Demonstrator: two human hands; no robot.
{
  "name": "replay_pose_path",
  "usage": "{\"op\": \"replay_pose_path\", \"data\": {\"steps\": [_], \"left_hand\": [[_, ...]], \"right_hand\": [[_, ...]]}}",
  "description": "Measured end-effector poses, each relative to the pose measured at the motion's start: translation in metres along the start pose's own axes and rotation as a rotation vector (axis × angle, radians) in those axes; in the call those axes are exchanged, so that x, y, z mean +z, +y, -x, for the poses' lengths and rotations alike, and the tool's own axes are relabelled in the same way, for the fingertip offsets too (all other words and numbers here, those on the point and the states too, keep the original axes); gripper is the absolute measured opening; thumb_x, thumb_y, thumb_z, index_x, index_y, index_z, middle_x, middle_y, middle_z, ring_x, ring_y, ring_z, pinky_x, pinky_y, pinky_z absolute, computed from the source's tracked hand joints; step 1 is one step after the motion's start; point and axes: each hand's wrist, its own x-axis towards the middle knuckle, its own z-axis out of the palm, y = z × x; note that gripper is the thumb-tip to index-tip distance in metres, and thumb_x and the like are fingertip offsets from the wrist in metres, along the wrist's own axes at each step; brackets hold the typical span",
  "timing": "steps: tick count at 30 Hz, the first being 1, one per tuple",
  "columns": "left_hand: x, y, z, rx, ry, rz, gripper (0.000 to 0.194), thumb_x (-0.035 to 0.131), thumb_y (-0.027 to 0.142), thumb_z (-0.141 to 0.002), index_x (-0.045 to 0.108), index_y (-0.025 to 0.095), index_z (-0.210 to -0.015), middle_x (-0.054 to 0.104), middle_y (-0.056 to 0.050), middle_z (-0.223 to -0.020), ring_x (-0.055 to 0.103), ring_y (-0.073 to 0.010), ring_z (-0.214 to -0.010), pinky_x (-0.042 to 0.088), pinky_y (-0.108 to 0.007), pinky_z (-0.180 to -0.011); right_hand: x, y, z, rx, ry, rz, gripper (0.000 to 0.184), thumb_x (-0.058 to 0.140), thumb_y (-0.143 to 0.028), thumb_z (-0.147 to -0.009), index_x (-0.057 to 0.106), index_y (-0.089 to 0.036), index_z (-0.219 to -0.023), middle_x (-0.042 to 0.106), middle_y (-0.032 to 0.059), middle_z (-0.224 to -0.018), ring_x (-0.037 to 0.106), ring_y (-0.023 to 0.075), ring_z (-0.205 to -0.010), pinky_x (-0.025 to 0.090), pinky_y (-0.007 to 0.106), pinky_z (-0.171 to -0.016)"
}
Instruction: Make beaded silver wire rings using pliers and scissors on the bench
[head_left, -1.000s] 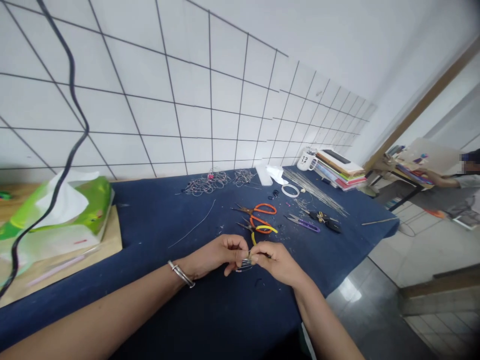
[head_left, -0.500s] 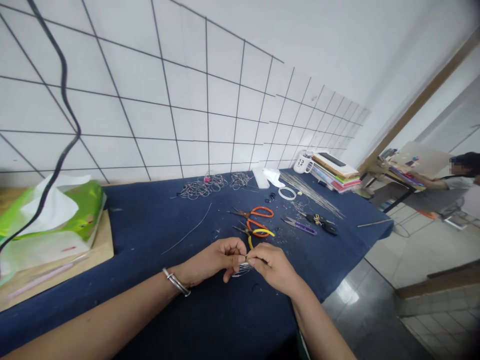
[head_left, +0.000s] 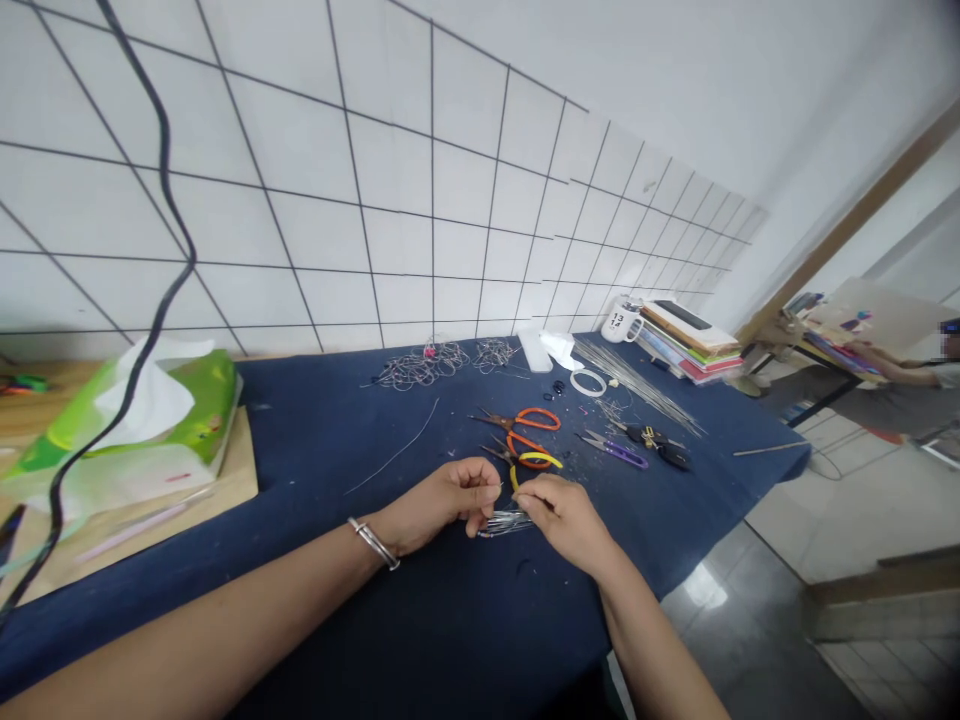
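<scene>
My left hand, with a silver bangle on its wrist, pinches a thin wire, whose tip just shows at the fingertips. A small gap separates it from my right hand, whose thumb and forefinger are pressed together; what they hold is hidden. Beneath the fingers lies a bundle of silvery wires with small coloured bits at its left end. Just beyond are yellow-handled pliers and orange-handled scissors, partly overlapping. A single loose wire curves on the cloth to the left.
On the dark blue cloth lie tangled wire loops, purple snips, black pliers, long straight wires and a white ring. A mug, books and a tissue pack stand farther off. Another person sits far right.
My hands have drawn slightly apart, and more of the wire bundle shows beneath them. The whole view has shifted, so the table appears farther right.
</scene>
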Motion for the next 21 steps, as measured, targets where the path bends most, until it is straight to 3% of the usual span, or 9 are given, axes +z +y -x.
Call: {"op": "replay_pose_path", "data": {"steps": [4,10,16,21], "left_hand": [[-0.002,0.000,0.000,0.003,-0.003,0.006,0.019,0.057,0.030,-0.077,0.049,0.013,-0.079,0.056,0.000,-0.065,0.048,-0.0053,-0.046,0.036,-0.018,-0.048],[-0.003,-0.001,-0.001,0.025,-0.018,-0.002,0.020,0.057,0.030,-0.076,0.050,0.012,-0.079,0.056,0.001,-0.065,0.048,-0.0052,-0.046,0.038,-0.019,-0.049],[-0.004,-0.002,-0.001,0.055,-0.017,-0.006,0.019,0.058,0.029,-0.076,0.052,0.012,-0.081,0.056,0.000,-0.066,0.049,-0.0057,-0.047,0.039,-0.020,-0.051],[-0.003,-0.001,-0.002,0.079,0.037,-0.024,0.019,0.058,0.030,-0.075,0.055,0.011,-0.079,0.056,0.000,-0.065,0.049,-0.0063,-0.050,0.039,-0.021,-0.054]], "right_hand": [[-0.006,0.009,-0.003,0.021,0.027,0.027,0.021,0.041,-0.025,-0.086,0.060,-0.019,-0.078,0.060,0.0009,-0.073,0.053,0.0129,-0.070,0.038,0.024,-0.067],[-0.012,0.020,-0.016,0.014,0.094,0.193,0.021,0.043,-0.026,-0.084,0.060,-0.021,-0.096,0.060,0.0046,-0.092,0.050,0.0173,-0.089,0.036,0.031,-0.081],[-0.009,0.014,-0.039,0.014,-0.108,0.497,0.042,0.053,-0.043,-0.076,0.053,-0.018,-0.110,0.053,0.0100,-0.104,0.041,0.0233,-0.100,0.033,0.036,-0.083],[0.000,0.008,-0.048,0.061,-0.234,0.647,0.041,0.048,-0.038,-0.077,0.050,-0.017,-0.113,0.052,0.0123,-0.102,0.040,0.0248,-0.098,0.034,0.037,-0.079]]}}
